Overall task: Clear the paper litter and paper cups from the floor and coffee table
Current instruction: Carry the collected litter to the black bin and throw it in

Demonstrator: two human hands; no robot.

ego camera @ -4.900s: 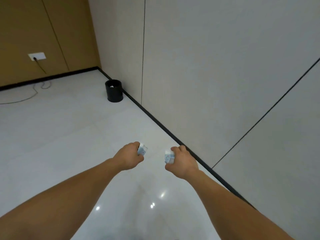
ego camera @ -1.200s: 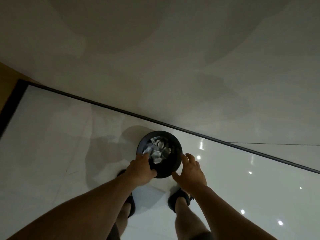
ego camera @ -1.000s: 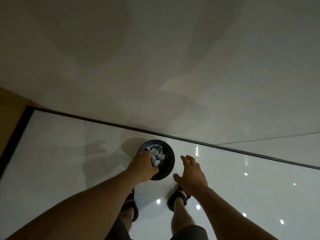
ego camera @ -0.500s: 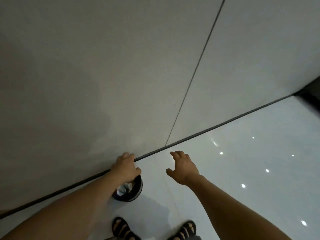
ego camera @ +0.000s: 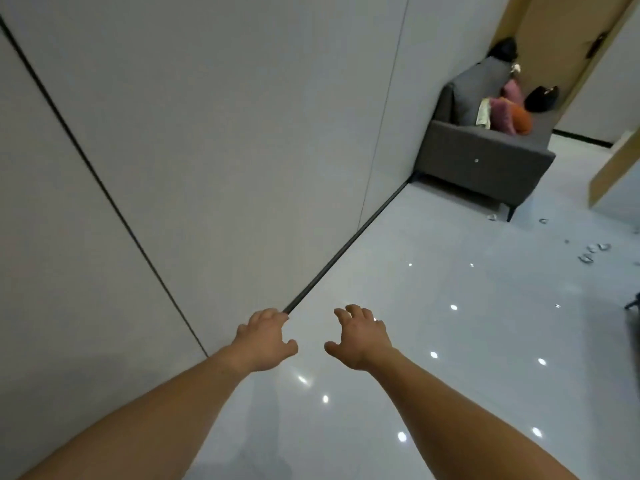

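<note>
Both my hands are stretched out in front of me over the glossy white floor and hold nothing. My left hand (ego camera: 266, 341) has loosely curled fingers. My right hand (ego camera: 360, 336) has its fingers spread and relaxed. Several small bits of paper litter (ego camera: 594, 252) lie on the floor far off at the right, with one more scrap (ego camera: 491, 217) by the sofa's leg. The black bin is out of view.
A grey wall (ego camera: 207, 133) with a dark skirting strip runs along my left. A grey sofa (ego camera: 485, 150) with pink and orange cushions stands at the back right. A wooden panel edge (ego camera: 613, 168) shows at the far right.
Earlier both hands carried crushed paper cups to the black bin and dropped them in. Since then my view has swung right, away from the bin toward the sofa, and both hands are empty.
</note>
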